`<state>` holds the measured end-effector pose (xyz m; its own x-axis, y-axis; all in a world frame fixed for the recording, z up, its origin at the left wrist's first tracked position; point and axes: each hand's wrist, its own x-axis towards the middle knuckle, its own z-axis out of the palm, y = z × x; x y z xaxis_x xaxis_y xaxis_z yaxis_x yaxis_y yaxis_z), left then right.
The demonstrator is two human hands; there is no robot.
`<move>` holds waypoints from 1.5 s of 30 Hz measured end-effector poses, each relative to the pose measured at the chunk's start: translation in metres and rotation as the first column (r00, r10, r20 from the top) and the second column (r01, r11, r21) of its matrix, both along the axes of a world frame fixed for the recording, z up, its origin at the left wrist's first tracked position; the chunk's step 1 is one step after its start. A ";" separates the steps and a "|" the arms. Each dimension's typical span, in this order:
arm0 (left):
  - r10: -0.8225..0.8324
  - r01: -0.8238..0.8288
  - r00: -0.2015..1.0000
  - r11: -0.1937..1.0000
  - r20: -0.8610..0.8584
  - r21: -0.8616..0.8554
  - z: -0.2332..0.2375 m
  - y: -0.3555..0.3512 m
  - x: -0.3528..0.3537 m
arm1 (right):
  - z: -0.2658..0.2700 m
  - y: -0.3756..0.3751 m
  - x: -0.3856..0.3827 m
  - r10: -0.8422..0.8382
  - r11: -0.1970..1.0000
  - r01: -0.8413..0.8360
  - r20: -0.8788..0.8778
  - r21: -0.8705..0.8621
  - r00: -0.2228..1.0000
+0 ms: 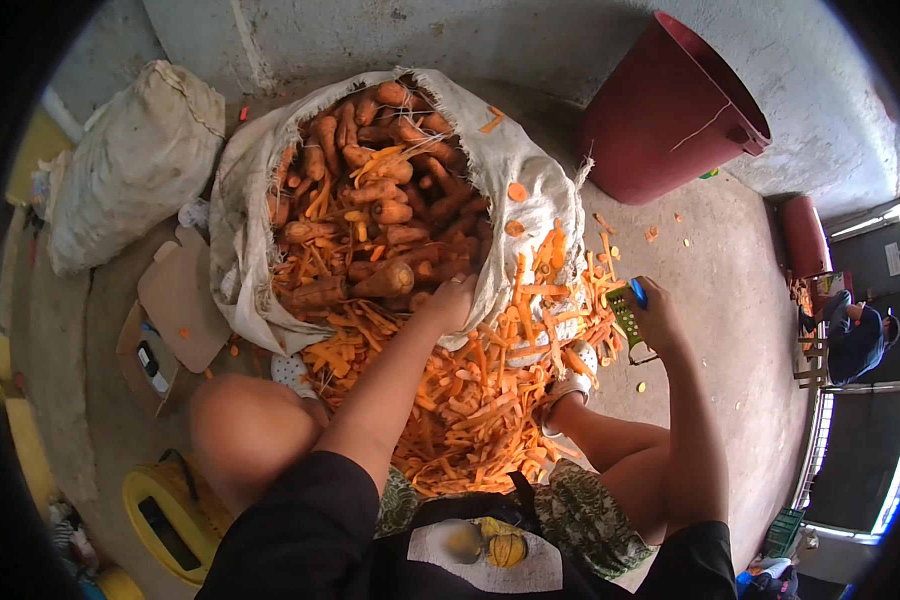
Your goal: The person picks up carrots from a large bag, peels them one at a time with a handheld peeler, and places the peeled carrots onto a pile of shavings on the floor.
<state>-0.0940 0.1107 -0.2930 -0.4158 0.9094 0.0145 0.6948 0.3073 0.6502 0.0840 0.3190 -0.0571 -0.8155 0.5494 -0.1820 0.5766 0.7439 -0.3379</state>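
Observation:
A large white sack (240, 215) lies open in front of me, full of unpeeled carrots (385, 280) with orange peelings among them. My left hand (454, 303) reaches to the sack's near right edge, beside the carrots; its fingers are largely hidden, and I cannot make out what they hold. To the right, my right hand (656, 318) is closed on a green peeler (625, 316) with a blue part, above the floor. Between my legs spreads a big heap of carrot peelings (480, 410), which also covers the sack's near edge.
A dark red bin (660, 120) stands against the wall at back right. Another full sack (135, 165) is at the left, near cardboard (185, 295) with a phone (152, 367) on it. A yellow container (175, 520) sits lower left. A seated person (858, 340) is far right.

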 end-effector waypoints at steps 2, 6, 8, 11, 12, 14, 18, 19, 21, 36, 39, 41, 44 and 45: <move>-0.049 0.049 0.999 0.996 -0.001 0.080 0.009 0.002 0.001 | -0.005 0.004 0.003 0.000 1.000 0.000 -0.017 -0.010 1.000; 0.043 -0.028 0.987 0.995 0.153 -0.097 0.002 0.004 -0.006 | -0.005 0.001 0.003 0.015 1.000 -0.016 -0.043 -0.021 0.999; 0.035 0.000 0.983 0.981 0.178 -0.194 0.036 -0.001 -0.008 | -0.001 -0.003 0.001 0.009 1.000 -0.009 -0.028 -0.029 1.000; 0.149 -0.106 0.980 0.954 0.134 -0.281 0.047 -0.011 -0.034 | -0.004 0.003 0.003 -0.003 1.000 0.003 -0.018 -0.026 1.000; 0.156 -0.088 0.973 0.931 0.170 -0.354 0.049 -0.018 -0.053 | -0.006 0.005 0.004 -0.009 1.000 0.008 -0.024 -0.022 1.000; 0.224 -0.043 0.944 0.812 0.242 -0.582 0.074 -0.031 -0.091 | -0.004 0.005 0.005 -0.012 0.999 0.012 -0.025 -0.030 1.000; 0.407 -0.023 0.763 0.794 0.503 -0.608 0.087 -0.089 -0.121 | 0.001 -0.001 0.005 -0.003 1.000 0.003 -0.042 0.014 0.999; 0.491 -0.128 0.564 0.846 0.664 -0.517 0.091 -0.101 -0.118 | 0.003 -0.001 0.004 0.002 1.000 -0.001 -0.053 0.018 0.999; 0.359 -0.190 0.297 0.930 0.885 -0.314 0.106 -0.114 -0.117 | 0.004 -0.004 0.003 0.021 0.998 -0.013 -0.127 0.060 0.992; -0.394 -0.552 -0.177 0.799 0.902 0.240 0.296 -0.061 0.037 | 0.092 -0.122 -0.020 -0.525 0.727 -0.092 -0.638 -0.680 0.564; -0.228 -0.499 -0.201 0.861 0.953 0.100 0.305 -0.070 0.061 | 0.099 -0.137 -0.025 -0.669 0.592 -0.188 -0.608 -0.784 0.427; -0.133 -0.500 -0.135 0.865 0.982 0.048 0.307 -0.076 0.081 | 0.095 -0.141 -0.024 -0.741 0.476 -0.215 -0.521 -0.853 0.423; -0.021 -0.500 -0.131 0.865 0.991 -0.048 0.309 -0.099 0.109 | 0.075 -0.159 -0.026 -0.637 0.660 -0.084 -0.615 -0.747 0.465; -0.007 -0.492 -0.160 0.867 0.987 -0.074 0.311 -0.108 0.116 | 0.071 -0.168 -0.026 -0.662 0.623 -0.105 -0.593 -0.776 0.458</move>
<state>0.0220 0.0031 0.0180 -0.3932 0.7843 -0.4799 -0.8190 -0.0616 0.5705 0.0576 0.1514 0.0139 -0.5914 0.8062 0.0187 -0.1126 -0.0596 -0.9918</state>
